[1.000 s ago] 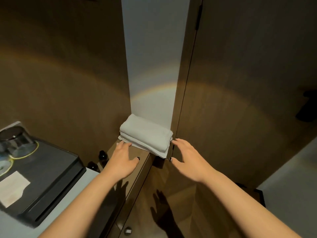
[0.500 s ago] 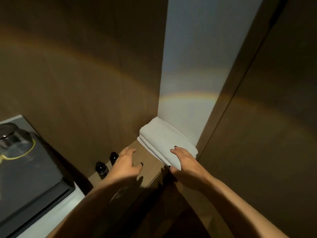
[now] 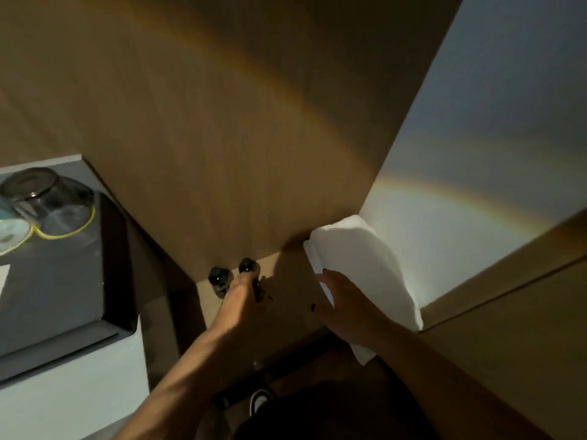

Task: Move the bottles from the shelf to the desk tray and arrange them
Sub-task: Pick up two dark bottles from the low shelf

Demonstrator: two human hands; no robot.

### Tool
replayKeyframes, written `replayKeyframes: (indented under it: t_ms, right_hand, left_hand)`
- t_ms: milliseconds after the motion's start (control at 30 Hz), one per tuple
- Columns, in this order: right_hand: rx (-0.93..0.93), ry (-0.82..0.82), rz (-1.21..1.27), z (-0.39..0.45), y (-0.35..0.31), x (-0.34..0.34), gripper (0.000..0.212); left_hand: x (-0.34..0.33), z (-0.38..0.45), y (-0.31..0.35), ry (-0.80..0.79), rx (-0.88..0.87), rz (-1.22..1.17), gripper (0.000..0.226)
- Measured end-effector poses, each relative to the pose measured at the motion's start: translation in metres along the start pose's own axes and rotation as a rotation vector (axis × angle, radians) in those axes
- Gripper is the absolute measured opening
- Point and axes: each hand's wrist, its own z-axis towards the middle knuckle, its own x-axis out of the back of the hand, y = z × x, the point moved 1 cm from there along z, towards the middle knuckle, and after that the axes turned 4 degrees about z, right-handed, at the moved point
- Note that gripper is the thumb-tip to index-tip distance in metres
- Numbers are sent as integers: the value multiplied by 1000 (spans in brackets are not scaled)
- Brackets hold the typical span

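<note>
Two small dark bottles stand at the back left corner of the wooden shelf [image 3: 292, 300]: the left bottle [image 3: 217, 278] and the right bottle [image 3: 248, 266]. My left hand [image 3: 241, 308] reaches in with its fingers on either side of the right bottle and hides both bottles' lower parts. Whether it grips is unclear. My right hand [image 3: 344, 301] lies open on the front edge of a folded white towel [image 3: 359, 258]. The dark tray [image 3: 111, 328] sits on the white desk [image 3: 79, 395] at the left.
On the tray an upturned glass [image 3: 44, 195] stands on a yellow-rimmed coaster, and a white card lies at the left edge. Brown wood panels rise behind and to the right of the shelf. A shoe [image 3: 259, 400] shows on the floor below.
My left hand has slid forward and left across the shelf, from flat on the wood to the right bottle. My right hand stays on the towel. The view has swung closer and to the left.
</note>
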Motion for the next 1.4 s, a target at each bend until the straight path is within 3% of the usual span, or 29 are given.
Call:
replayKeyframes:
  t_ms: [100, 233, 333, 467, 633, 1000, 1133, 1200, 1300, 1400]
  right_hand:
    - [-24, -79, 57, 30, -2, -9, 64]
    - [-21, -114, 75, 69, -3, -23, 62]
    - [-38, -162, 80, 93, -8, -31, 62]
    - [-42, -194, 143, 113, -13, -38, 49]
    - [-37, -237, 144, 146, 0, -58, 56]
    - [-68, -317, 228, 201, 41, -102, 50]
    - [-47, -324, 223, 228, 49, -107, 30]
    - [-27, -317, 214, 239, 58, -116, 31]
    - [-43, -299, 257, 252, 75, -137, 45]
    - [-139, -353, 335, 260, 91, -163, 39]
  left_hand:
    - [5, 23, -11, -35, 159, -133, 39]
    - [18, 42, -22, -37, 249, -190, 57]
    - [22, 56, -35, -32, 277, -186, 53]
    - [20, 77, -53, -52, 342, -369, 33]
    - [4, 113, -90, -68, 458, -359, 66]
    - [-80, 157, -146, 253, 729, -680, 50]
    - [-101, 175, -164, 292, 637, -644, 53]
    - [-111, 180, -172, 293, 583, -541, 49]
    - [-131, 186, -186, 314, 434, -404, 23]
    - [-148, 188, -206, 309, 307, -417, 32]
